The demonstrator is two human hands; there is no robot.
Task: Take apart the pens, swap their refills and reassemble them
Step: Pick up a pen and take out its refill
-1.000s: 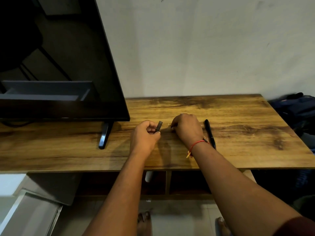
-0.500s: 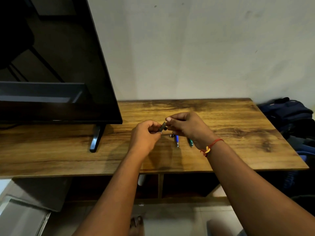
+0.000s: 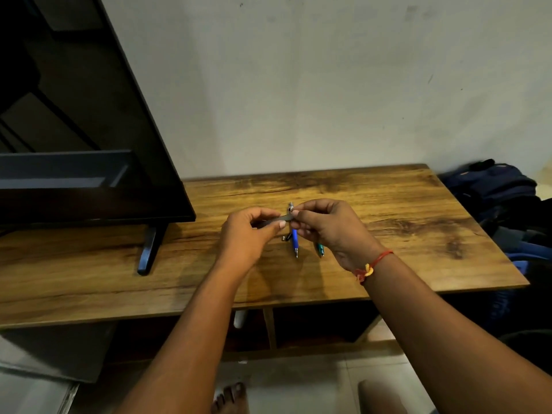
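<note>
My left hand (image 3: pixel 249 234) grips a dark grey pen barrel (image 3: pixel 276 219) above the wooden table (image 3: pixel 403 234). My right hand (image 3: pixel 327 227) pinches the right end of that same barrel between thumb and fingers. Below the hands a blue pen (image 3: pixel 295 239) lies on the table, tip toward me, its upper end partly hidden by the barrel. A green pen (image 3: pixel 320 249) lies to its right, mostly covered by my right hand. A small dark part (image 3: pixel 286 237) sits just left of the blue pen.
A black TV screen (image 3: pixel 74 130) stands at the left on a dark foot (image 3: pixel 148 252). Dark blue bags (image 3: pixel 501 198) are piled past the table's right edge. A white wall runs behind. Shelf compartments (image 3: pixel 313 327) open under the tabletop.
My right hand lifted off the table and came to the barrel held by my left hand, now pinching its end. The blue and green pens came into sight beneath. The camera tilted upward.
</note>
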